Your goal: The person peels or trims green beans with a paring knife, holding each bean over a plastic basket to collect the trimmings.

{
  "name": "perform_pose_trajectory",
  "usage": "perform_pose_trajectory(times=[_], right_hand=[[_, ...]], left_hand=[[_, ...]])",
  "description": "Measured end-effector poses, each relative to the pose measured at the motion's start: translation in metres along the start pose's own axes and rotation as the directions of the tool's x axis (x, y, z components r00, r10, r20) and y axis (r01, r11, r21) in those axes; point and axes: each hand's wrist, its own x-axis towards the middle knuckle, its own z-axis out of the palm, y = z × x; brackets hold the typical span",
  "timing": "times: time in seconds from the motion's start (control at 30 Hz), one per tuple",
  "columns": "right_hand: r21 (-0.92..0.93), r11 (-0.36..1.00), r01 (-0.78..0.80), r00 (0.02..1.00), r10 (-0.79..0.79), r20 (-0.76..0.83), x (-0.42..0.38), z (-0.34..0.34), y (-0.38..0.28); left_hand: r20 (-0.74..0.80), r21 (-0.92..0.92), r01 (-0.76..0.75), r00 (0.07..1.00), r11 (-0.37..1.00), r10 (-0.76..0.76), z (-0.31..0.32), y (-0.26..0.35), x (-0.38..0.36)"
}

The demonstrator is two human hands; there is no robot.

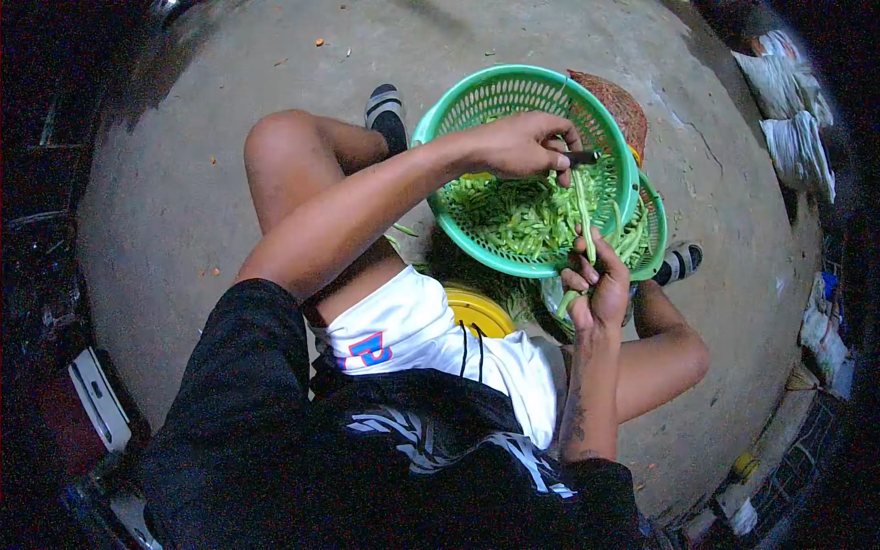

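My left hand [532, 145] is over the large green basket [446, 234], its fingers closed on a dark-handled tool [581, 158], perhaps a knife or peeler. A long green bean [585, 215] runs down from beside the tool to my right hand [602, 280], which grips its lower end at the basket's front rim. Another green piece [566, 304] sticks out below my right fingers. Sliced green beans [522, 220] lie heaped in the basket. Behind my right hand, a smaller green basket [656, 220] holds long beans [632, 240].
A red mesh sack [616, 112] stands behind the large basket. Nearer my lap is a yellow round container [481, 312]. My bent legs flank the baskets. White sacks [796, 137] lie at the far right, and a white case [99, 400] is at the lower left.
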Motion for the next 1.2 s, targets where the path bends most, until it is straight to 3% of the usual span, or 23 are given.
perform_pose_trajectory(times=[0.1, 0.17, 0.23, 0.33, 0.43, 0.5, 0.57, 0.7, 0.77, 0.87, 0.97, 1.03, 1.1, 1.2], right_hand=[[0.024, 1.000, 0.010, 1.000, -0.010, -0.001, 0.001, 0.000, 0.002], [0.063, 0.998, 0.004, 1.000, -0.005, 0.013, 0.002, -0.005, 0.003], [0.100, 0.995, -0.002, 1.000, -0.001, 0.030, 0.002, -0.004, 0.003], [0.065, 0.998, -0.001, 1.000, 0.000, 0.022, -0.001, 0.000, 0.003], [0.063, 0.998, -0.021, 0.998, 0.016, 0.066, -0.003, -0.001, 0.004], [0.074, 0.997, -0.014, 0.999, 0.012, 0.034, -0.003, -0.001, 0.005], [0.061, 0.998, -0.011, 0.999, 0.008, 0.044, -0.005, 0.000, 0.005], [0.083, 0.996, -0.033, 0.997, 0.026, 0.076, -0.008, 0.000, 0.005], [0.068, 0.998, -0.013, 0.999, 0.010, 0.044, -0.007, -0.006, 0.004], [0.045, 0.999, 0.014, 1.000, -0.014, 0.000, -0.006, -0.011, 0.003], [0.031, 0.999, 0.019, 1.000, -0.019, -0.022, -0.005, -0.010, 0.004], [0.030, 0.999, 0.019, 0.999, -0.018, -0.033, -0.005, -0.007, 0.006], [0.031, 1.000, 0.006, 1.000, -0.006, -0.025, -0.007, -0.002, 0.005], [0.071, 0.997, -0.025, 0.999, 0.023, 0.022, -0.010, -0.001, 0.001]], left_hand=[[-0.038, 0.042, -0.008, 0.999, 0.999, 0.010, -0.004, -0.003, 0.003], [-0.113, -0.026, 0.091, 0.989, 0.995, -0.094, -0.008, -0.001, 0.002], [-0.110, -0.033, 0.087, 0.990, 0.996, -0.090, -0.007, 0.006, 0.000], [0.024, 0.049, 0.002, 1.000, 0.999, -0.003, -0.001, 0.008, -0.001], [0.006, 0.014, 0.091, 0.996, 0.996, -0.092, -0.001, 0.009, 0.002], [0.030, -0.027, 0.073, 0.997, 0.997, -0.072, -0.001, 0.007, 0.004], [0.119, 0.062, 0.065, 0.990, 0.996, -0.072, 0.002, 0.007, 0.007], [0.153, -0.039, 0.068, 0.986, 0.997, -0.061, -0.007, 0.003, 0.011], [0.114, 0.018, 0.044, 0.992, 0.999, -0.046, -0.020, 0.001, 0.011], [0.124, -0.084, 0.120, 0.986, 0.989, -0.109, -0.035, -0.007, 0.013], [0.117, -0.008, 0.131, 0.985, 0.991, -0.130, -0.019, 0.005, 0.009], [0.165, 0.067, 0.039, 0.985, 0.997, -0.050, -0.003, 0.002, 0.009], [0.208, -0.025, 0.014, 0.978, 1.000, -0.009, 0.005, 0.001, 0.009], [0.230, 0.029, 0.009, 0.973, 1.000, -0.016, -0.014, 0.005, 0.011]])
